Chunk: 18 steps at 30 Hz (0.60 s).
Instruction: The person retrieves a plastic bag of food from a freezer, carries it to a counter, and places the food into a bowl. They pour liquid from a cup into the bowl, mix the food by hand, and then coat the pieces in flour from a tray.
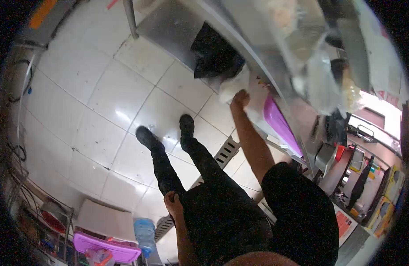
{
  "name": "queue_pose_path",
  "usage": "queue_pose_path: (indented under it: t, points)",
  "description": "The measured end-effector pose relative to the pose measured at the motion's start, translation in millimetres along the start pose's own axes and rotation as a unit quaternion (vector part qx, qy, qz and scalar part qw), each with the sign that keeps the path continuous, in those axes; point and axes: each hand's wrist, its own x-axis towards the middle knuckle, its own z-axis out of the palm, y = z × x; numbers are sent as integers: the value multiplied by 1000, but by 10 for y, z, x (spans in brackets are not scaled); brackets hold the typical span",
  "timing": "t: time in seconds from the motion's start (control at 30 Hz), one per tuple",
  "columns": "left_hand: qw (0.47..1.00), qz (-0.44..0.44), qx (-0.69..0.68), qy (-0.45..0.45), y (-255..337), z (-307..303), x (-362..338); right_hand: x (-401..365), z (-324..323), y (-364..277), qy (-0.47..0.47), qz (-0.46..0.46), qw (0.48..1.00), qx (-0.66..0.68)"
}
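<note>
My right hand (241,100) is stretched out below the edge of a metal counter (257,57), its fingers closed at a whitish plastic bag (232,88). Just beyond the bag is a black bag (215,53). A purple lid (280,124) lies to the right of this hand, under the counter. My left hand (173,205) hangs down beside my left thigh, over the dark trousers, with its fingers curled. Whether anything is inside its fingers is hidden.
Below left, a purple-lidded container (107,248) stands beside a blue water jug (144,235). A drain grate (226,152) crosses the tiled floor (102,119). Wire shelving (69,235) stands at lower left; shelves with boxes (386,206) are at the right. Blurred plastic bags (322,75) hang at upper right.
</note>
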Motion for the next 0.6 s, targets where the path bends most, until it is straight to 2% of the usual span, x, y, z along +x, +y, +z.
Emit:
queue_pose_path:
  t: [0.03, 0.07, 0.1, 0.13, 0.17, 0.2, 0.23, 0.27, 0.3, 0.33, 0.4, 0.43, 0.47, 0.5, 0.53, 0.6]
  points:
    - [999, -18, -29, -8, 27, -30, 33, -257, 11, -59, 28, -23, 990, -138]
    - [998, -32, -57, -13, 87, -78, 95, -506, -11, -127, 38, 15, 990, -134]
    - [995, -40, -86, -17, 235, -181, 199, -911, -233, -278, 95, 108, 949, 282]
    - [999, 32, 16, -38, 481, -341, 253, -1326, -469, -426, 226, 135, 721, 642]
    - [999, -14, 7, -40, 646, -424, 311, -1856, -1547, -107, 7, 216, 455, 864]
    - [994, 35, 56, -85, 696, -516, 438, -2138, -1925, 1, 20, 180, 465, 866]
    - [992, 88, -29, -85, 796, -628, 457, -2433, -2361, 134, 34, 144, 473, 868]
    - [970, 221, 50, -87, 755, -639, 615, -2681, -2810, 252, -29, 167, 313, 935]
    - [962, 85, -187, -178, 911, -680, 646, -2772, -2865, 210, 30, 93, 404, 909]
    - [945, 96, -234, -208, 1218, -796, 630, -2856, -2880, 153, 100, 30, 483, 870]
    - [918, 168, -268, -240, 1934, -1059, 486, -3421, -4088, 816, -20, 43, 355, 934]
    - [912, 213, -260, -234, 2294, -1199, 384, -3626, -4581, 1113, -111, 72, 258, 957]
    - [932, 216, -194, -218, 2792, -1458, 164, -3698, -4719, 1172, -85, 11, 228, 970]
    - [901, 382, -146, -146, 2745, -1417, 355, -3799, -4973, 1317, -79, -19, 225, 971]
    - [864, 387, -267, -182, 3042, -1517, 262, -3913, -5255, 1471, -75, -47, 221, 971]
    - [837, 370, -345, -207, 3639, -1733, 11, -3983, -5667, 1634, -62, -70, 168, 981]
